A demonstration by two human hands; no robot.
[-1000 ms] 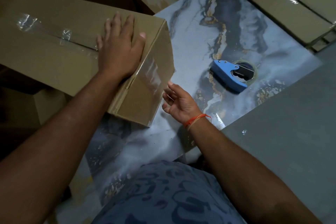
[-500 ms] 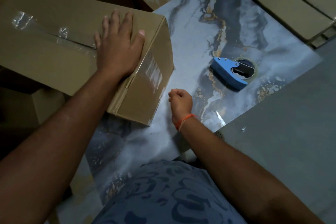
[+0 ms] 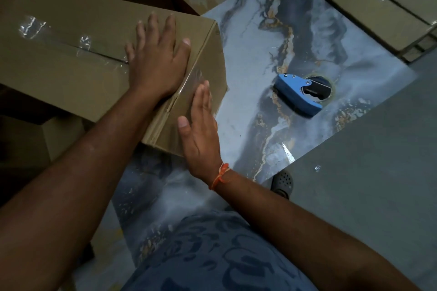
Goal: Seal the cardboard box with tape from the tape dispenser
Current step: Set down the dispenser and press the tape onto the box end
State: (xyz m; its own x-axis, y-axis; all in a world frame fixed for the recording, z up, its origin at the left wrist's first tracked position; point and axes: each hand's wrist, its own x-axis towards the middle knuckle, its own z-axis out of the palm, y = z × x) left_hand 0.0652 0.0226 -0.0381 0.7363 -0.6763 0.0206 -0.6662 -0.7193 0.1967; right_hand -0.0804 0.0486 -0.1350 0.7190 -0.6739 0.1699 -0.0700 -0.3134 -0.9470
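the cardboard box [image 3: 71, 54] is seen lying across the left part of a marbled blue-grey surface [image 3: 260, 38], with its near right corner hanging toward the person. clear tape [image 3: 94, 53] is already laid along the top seam and carried over the right edge onto the end face, where a shiny strip can be made out. the left hand [image 3: 158, 61] is pressed flat on the box top right at that edge, fingers [image 3: 151, 30] spread wide and nothing gripped. the right hand [image 3: 201, 130] is laid flat against the end face of the box, fingers held straight and close together over the taped strip, nothing held there either. an orange thread [image 3: 221, 176] is tied round the right wrist. the blue tape dispenser [image 3: 300, 92] is left lying on the surface well to the right of the box, untouched by either hand. more cardboard boxes [image 3: 366, 0] are stacked beyond the surface at the top right. a dark shoe [image 3: 282, 183] can be spotted on the floor under the surface edge, and a patterned blue shirt [image 3: 212, 255] fills the bottom.
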